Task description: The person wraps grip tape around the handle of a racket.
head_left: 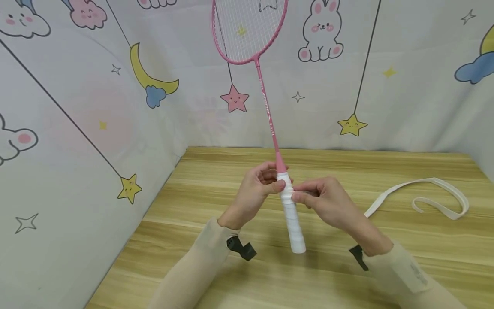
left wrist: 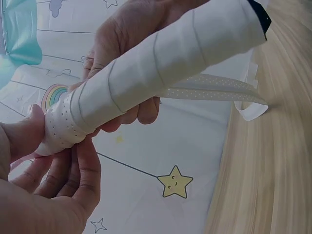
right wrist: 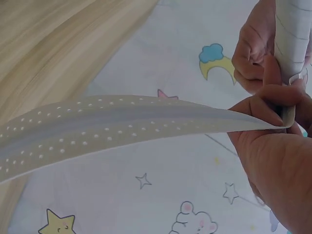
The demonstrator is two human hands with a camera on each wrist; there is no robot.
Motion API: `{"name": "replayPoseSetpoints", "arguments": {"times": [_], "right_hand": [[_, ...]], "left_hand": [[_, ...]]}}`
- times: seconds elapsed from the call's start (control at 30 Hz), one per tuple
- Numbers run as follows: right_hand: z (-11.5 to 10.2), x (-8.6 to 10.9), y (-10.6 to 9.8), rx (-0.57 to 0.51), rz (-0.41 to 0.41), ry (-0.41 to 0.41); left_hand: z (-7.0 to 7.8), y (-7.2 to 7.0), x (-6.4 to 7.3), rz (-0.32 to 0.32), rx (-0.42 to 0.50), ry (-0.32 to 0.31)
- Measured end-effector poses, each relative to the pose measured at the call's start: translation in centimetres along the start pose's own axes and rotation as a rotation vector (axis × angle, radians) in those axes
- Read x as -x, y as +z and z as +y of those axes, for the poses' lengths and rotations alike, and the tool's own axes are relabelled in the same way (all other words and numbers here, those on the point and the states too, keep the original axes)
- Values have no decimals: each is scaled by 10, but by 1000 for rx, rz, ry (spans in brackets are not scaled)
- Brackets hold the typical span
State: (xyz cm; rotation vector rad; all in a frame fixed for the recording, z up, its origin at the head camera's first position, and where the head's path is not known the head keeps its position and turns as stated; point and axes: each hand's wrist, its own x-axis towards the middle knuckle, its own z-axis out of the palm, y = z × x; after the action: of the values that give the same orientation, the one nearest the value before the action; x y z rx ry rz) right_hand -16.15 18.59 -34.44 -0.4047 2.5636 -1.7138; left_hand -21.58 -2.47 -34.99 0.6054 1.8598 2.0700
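Note:
A pink badminton racket [head_left: 267, 105] stands tilted, head up, its handle [head_left: 294, 227] covered in white wrapping. My left hand [head_left: 251, 193] holds the upper handle, thumb across the front and fingers behind. On the other side, my right hand [head_left: 329, 204] pinches a white grip tape [right wrist: 97, 124] close against the handle. Two rows of small holes run along this tape. In the left wrist view, perforated turns of tape [left wrist: 63, 122] lie around the handle's upper end, over the smoother wrapping. The tape's tail trails past my right wrist to a loose loop on the table.
The wood-grain table [head_left: 185, 206] spreads under both hands. White curtains [head_left: 308, 124] printed with stars, moons and rabbits hang behind and along the left. A small black device [head_left: 242, 248] sits on my left wrist, another [head_left: 359, 257] on my right.

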Motion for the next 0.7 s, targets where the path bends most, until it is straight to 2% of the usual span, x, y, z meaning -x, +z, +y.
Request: {"name": "replayPoseSetpoints", "arguments": {"times": [0.2,0.4,0.53,0.7], "right_hand": [[0,1,-2,28,17,-43],[4,-1,-2,16,25,21],[9,-4,-5,-42,-41,58],[12,-6,-5,-178,-167,26]], "left_hand": [[0,-1,0,-55,93,-35],[-1,-2,0,-97,139,-35],[0,-3,-1,-102,143,-41],[2,-4,-1,-122,130,-30]]}}
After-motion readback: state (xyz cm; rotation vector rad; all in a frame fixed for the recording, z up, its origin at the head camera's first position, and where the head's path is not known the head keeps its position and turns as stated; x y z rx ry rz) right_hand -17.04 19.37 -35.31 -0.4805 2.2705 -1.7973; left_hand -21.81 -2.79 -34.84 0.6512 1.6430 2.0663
